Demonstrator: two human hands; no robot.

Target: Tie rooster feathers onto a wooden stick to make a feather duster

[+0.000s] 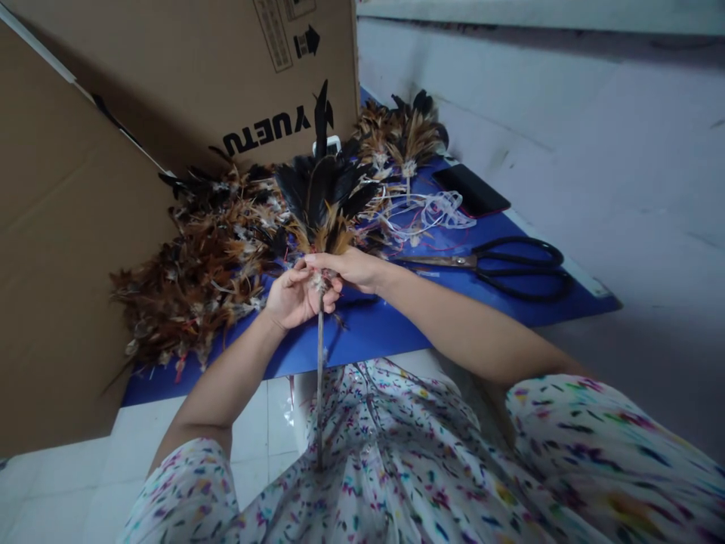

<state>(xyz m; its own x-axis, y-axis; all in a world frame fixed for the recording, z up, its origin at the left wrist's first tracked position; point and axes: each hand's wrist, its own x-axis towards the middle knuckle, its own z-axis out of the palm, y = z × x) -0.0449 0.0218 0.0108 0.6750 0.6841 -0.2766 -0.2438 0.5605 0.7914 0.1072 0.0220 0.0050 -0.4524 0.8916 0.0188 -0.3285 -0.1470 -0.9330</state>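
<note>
Between my hands stands a feather duster (320, 193) with black and brown feathers at its top and a thin stick (320, 378) running down toward my lap. My left hand (297, 295) is closed around the base of the feathers, where whitish quill ends show. From the other side, my right hand (354, 268) presses its thumb and fingers against the same feather base. To the left lies a big heap of loose brown feathers (186, 279). The pair of scissors (481, 263) with black handles rests right of my hands.
A blue table top (566, 302) carries everything. Tangled clear plastic strips (442, 211) and a black phone (471, 189) lie at the right, near more feather bunches (411, 136). Cardboard (186, 75) stands upright behind and left; a pale wall (566, 151) bounds the right.
</note>
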